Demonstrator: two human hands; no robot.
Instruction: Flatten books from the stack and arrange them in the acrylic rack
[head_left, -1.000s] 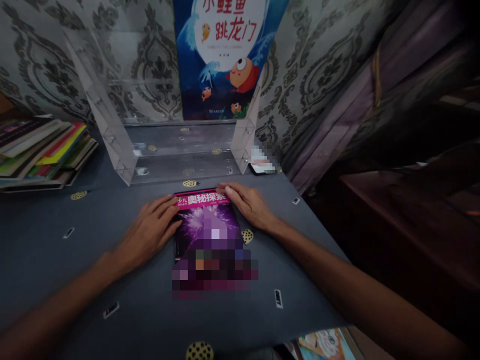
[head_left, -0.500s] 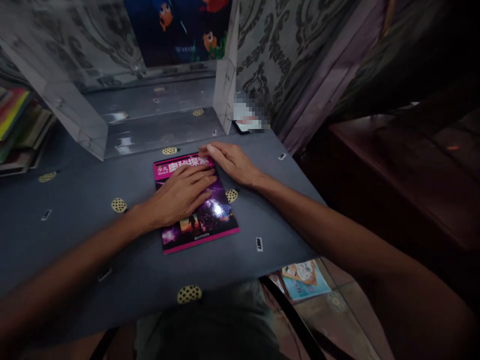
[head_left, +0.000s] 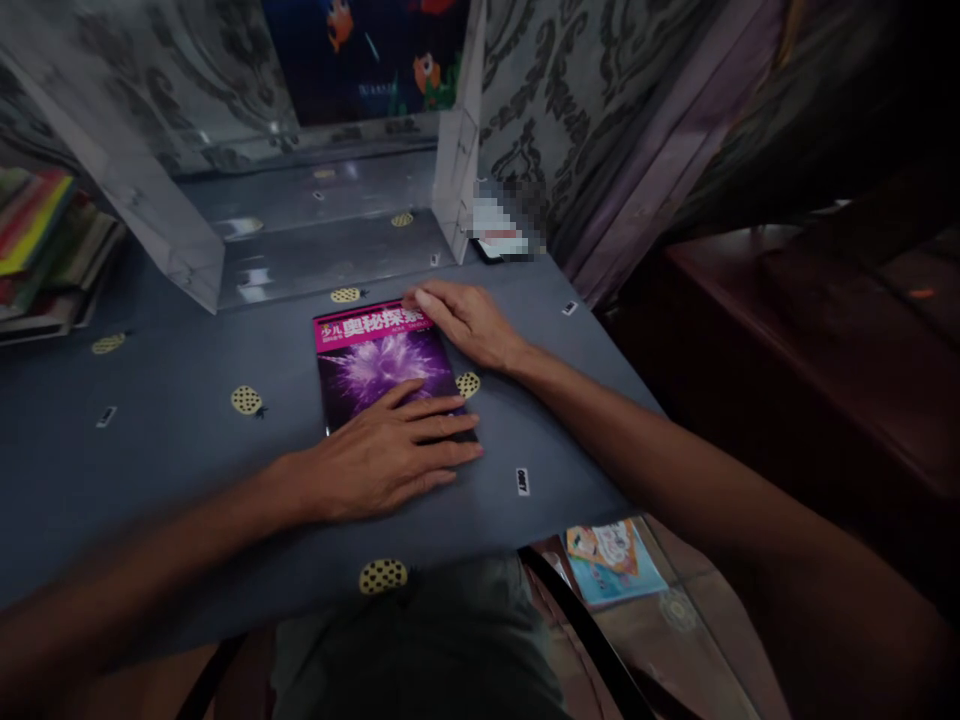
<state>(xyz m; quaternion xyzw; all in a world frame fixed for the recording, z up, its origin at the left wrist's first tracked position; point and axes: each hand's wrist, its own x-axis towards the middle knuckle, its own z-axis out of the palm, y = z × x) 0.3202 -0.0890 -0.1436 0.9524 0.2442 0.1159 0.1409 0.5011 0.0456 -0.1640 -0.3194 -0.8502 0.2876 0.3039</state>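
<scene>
A purple and black book (head_left: pixel 379 365) with a pink title band and white characters lies closed on the grey patterned tablecloth (head_left: pixel 187 430). Across its lower part rests my left hand (head_left: pixel 401 445), flat with fingers spread and covering the bottom of the cover. My right hand (head_left: pixel 469 320) sits at the book's upper right corner, its fingers bent over the edge and its thumb near the title. Whether those fingers grip the corner or just lie on it is hard to see.
Behind the book stands a clear acrylic stand (head_left: pixel 202 265) with a fish picture (head_left: pixel 367 70) above it. A stack of books (head_left: pixel 52 260) is at the far left. A phone-like device (head_left: pixel 499 240), partly pixelated, lies by the stand's right side. Below the table is a blue booklet (head_left: pixel 619 570).
My left hand has slid down the cover from the middle to the lower edge, uncovering the title and the purple burst. My right hand stays at the upper right corner.
</scene>
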